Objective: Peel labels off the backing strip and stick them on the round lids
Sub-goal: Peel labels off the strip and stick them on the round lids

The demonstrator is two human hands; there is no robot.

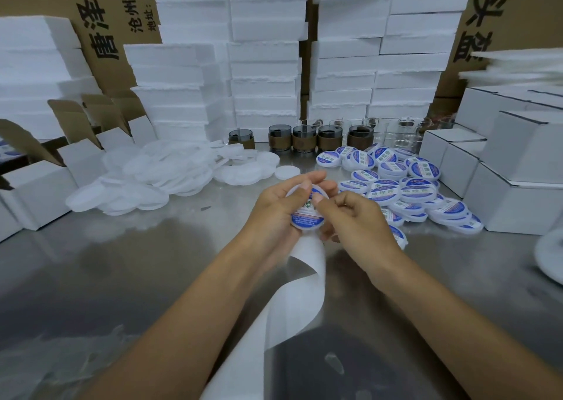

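Observation:
My left hand (275, 206) grips a round white lid (306, 216) above the middle of the steel table, fingers curled round its rim. A blue and white label (304, 213) lies on the lid's face. My right hand (350, 213) meets it from the right, its thumb and fingers pinching at the label's edge. The white backing strip (292, 302) hangs from under my hands and curls down toward me. A heap of bare white lids (158, 177) lies at the left. A heap of labelled lids (405, 186) lies at the right.
A row of glass cups with brown sleeves (304, 142) stands behind the lids. White foam blocks (265, 58) are stacked at the back. White cartons (518, 168) line the right side, and open cartons (39, 183) the left. The steel table (106, 277) reaches to me.

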